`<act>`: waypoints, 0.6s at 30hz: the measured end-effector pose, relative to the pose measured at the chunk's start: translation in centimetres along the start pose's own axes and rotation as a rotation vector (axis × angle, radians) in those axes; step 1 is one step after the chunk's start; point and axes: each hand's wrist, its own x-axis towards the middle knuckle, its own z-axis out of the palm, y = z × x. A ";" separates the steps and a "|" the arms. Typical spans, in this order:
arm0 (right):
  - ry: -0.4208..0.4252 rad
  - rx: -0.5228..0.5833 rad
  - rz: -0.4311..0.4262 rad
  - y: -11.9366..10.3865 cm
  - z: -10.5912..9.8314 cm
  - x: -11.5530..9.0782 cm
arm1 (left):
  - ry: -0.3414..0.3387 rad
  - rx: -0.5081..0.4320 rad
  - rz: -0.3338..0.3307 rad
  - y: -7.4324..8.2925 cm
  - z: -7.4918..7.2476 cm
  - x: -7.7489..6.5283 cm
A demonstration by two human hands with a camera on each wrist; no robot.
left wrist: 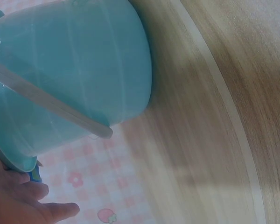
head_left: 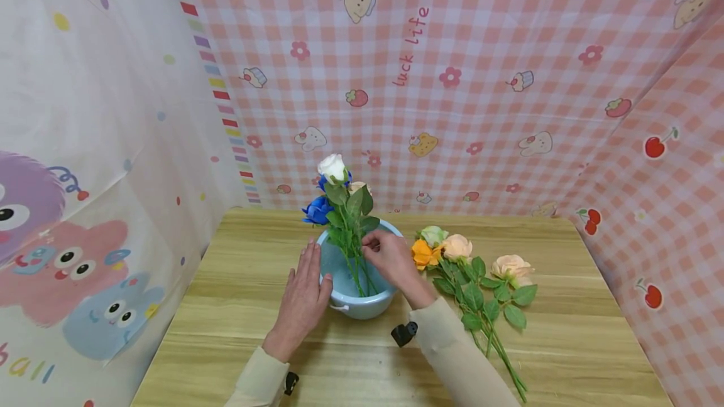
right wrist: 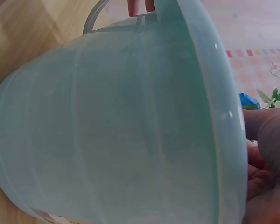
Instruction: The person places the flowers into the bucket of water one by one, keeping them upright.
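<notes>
A light blue bucket (head_left: 364, 308) stands on the table, with several artificial roses leaning in it. A white rose (head_left: 332, 168) is uppermost, a blue rose (head_left: 317, 211) is at its left, and part of a peach rose (head_left: 357, 188) shows behind leaves. My right hand (head_left: 390, 257) reaches over the bucket's right rim; its curled thumb and fingers pinch a rose stem among the green stems (head_left: 356, 262). Against the left rim rests my left hand (head_left: 305, 287), fingers straight. In the left wrist view, the bucket's white handle (left wrist: 51, 100) hangs along its side.
Right of the bucket lie more roses: an orange one (head_left: 424, 254), a pale green one (head_left: 433, 235) and two peach ones, one of them a peach rose (head_left: 511, 269) farther right. Their stems point toward the table's front. Patterned cloths (head_left: 452, 112) hang behind and at both sides.
</notes>
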 end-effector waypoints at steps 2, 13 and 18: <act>-0.010 -0.003 0.004 0.0 0.1 0.2 | -0.002 -0.002 -0.001 0.0 0.0 0.0; -0.085 -0.049 0.003 0.2 0.8 1.1 | -0.013 -0.008 -0.004 0.0 -0.1 -0.1; -0.125 -0.054 0.020 0.1 1.0 1.3 | -0.012 -0.009 -0.003 0.0 -0.1 -0.1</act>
